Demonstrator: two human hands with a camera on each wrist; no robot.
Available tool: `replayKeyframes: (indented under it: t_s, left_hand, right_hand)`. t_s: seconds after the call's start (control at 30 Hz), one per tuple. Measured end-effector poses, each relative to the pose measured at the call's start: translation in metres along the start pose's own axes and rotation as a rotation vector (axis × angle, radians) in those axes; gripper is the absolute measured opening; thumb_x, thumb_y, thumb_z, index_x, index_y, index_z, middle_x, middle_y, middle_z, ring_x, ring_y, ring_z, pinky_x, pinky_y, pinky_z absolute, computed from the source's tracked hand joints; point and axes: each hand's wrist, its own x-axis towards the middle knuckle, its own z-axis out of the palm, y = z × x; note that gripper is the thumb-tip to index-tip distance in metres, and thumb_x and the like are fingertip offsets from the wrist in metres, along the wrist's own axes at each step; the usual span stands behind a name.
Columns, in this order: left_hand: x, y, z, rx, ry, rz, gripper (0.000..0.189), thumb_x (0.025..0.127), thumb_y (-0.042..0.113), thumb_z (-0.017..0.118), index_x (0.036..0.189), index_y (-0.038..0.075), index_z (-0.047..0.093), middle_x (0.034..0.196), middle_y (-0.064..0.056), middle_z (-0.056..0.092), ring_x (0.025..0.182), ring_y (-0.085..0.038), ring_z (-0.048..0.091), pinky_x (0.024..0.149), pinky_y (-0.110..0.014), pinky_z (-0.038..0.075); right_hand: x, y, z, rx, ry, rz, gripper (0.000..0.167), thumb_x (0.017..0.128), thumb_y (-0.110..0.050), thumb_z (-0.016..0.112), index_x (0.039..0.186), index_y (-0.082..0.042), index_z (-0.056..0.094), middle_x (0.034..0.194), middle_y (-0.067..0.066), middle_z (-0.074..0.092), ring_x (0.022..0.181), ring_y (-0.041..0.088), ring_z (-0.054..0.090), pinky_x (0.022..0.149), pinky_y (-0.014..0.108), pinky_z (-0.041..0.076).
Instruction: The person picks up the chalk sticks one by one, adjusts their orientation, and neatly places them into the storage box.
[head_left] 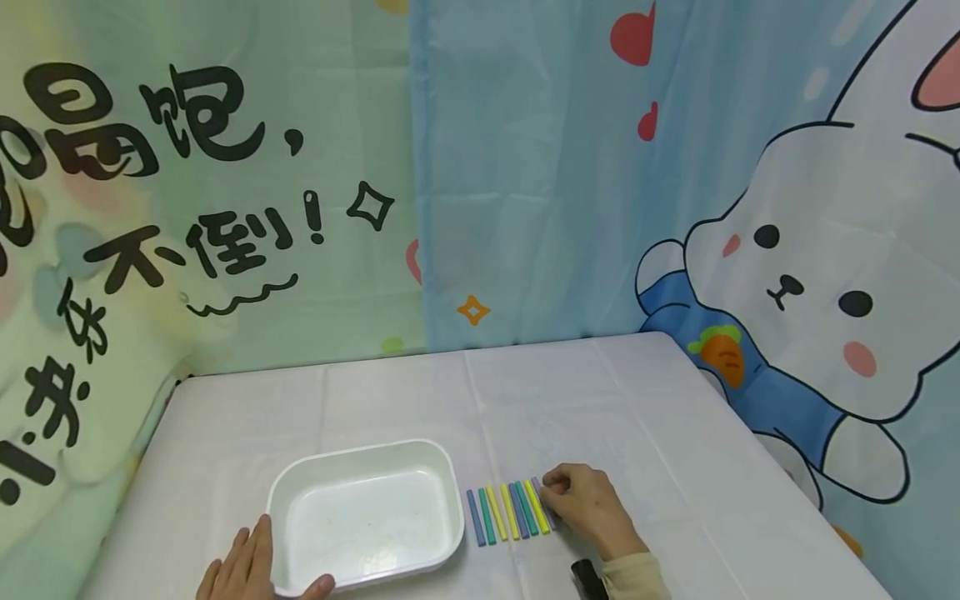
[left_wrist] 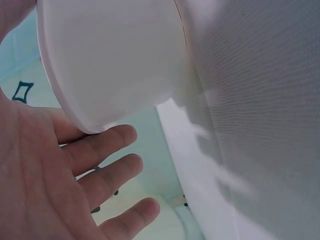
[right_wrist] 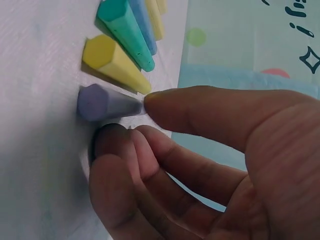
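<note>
The left hand [head_left: 243, 567], fingers spread, rests against the white rectangular plastic-looking tray [head_left: 375, 521]. Between it and the right edge of the white tabletop [head_left: 675, 467], the right hand [head_left: 588, 504] sets its thumb against the purple hexagonal chalk-like stick [right_wrist: 94, 103], though I cannot tell whether it pinches; a light touch should spare the matte stick and its 7 blue, green and yellow neighbours [head_left: 509, 512].

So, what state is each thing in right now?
White cloth: spread out, creased.
Tray: flat, open side up.
Colored sticks: side by side in a row.
Purple stick: at the row's right end.
Left hand: fingers extended, touching the tray.
Right hand: fingers curled beside the purple stick; can't tell if pinching.
Blue curtain: hanging.
</note>
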Motion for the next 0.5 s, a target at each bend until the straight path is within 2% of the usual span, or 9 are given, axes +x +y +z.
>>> replayKeyframes:
  t_s: [0.17,0.4,0.47,0.5]
  left_hand:
    - [-0.0006,0.0001,0.0002,-0.008,0.0,0.005,0.139,0.07,0.096,0.051,0.153,-0.013,0.026,0.154,-0.034,0.034,0.141,-0.053,0.032,0.11,-0.071,0.027]
    - [-0.0003,0.0022,-0.002,-0.003,-0.028,-0.02,0.143,0.067,0.098,0.049,0.153,-0.014,0.024,0.154,-0.034,0.034,0.141,-0.055,0.029,0.111,-0.07,0.027]
    - [-0.0008,0.002,-0.0019,0.002,-0.018,-0.017,0.143,0.067,0.098,0.049,0.153,-0.014,0.025,0.153,-0.035,0.035,0.141,-0.055,0.03,0.111,-0.07,0.028]
    - [-0.0019,0.0018,-0.0011,0.001,0.007,-0.007,0.142,0.067,0.097,0.05,0.153,-0.014,0.026,0.152,-0.034,0.037,0.14,-0.055,0.031,0.11,-0.07,0.029]
  right_hand:
    - [0.0008,-0.0023,0.0011,-0.001,-0.01,0.002,0.015,0.088,-0.011,0.074,0.099,-0.002,0.074,0.083,-0.001,0.067,0.076,0.015,0.062,0.066,0.035,0.055]
    - [0.0041,-0.0073,0.0021,-0.034,-0.001,0.008,0.01,0.086,-0.011,0.075,0.093,-0.004,0.074,0.079,-0.001,0.066,0.073,0.014,0.059,0.065,0.033,0.053]
    - [0.0054,-0.008,0.0028,-0.044,-0.001,0.009,0.01,0.085,-0.011,0.076,0.092,-0.004,0.073,0.078,-0.001,0.065,0.072,0.013,0.059,0.065,0.033,0.053]
    - [0.006,-0.0076,0.0033,-0.047,0.0,0.007,0.01,0.085,-0.011,0.076,0.091,-0.003,0.073,0.078,-0.001,0.065,0.072,0.013,0.059,0.064,0.032,0.053]
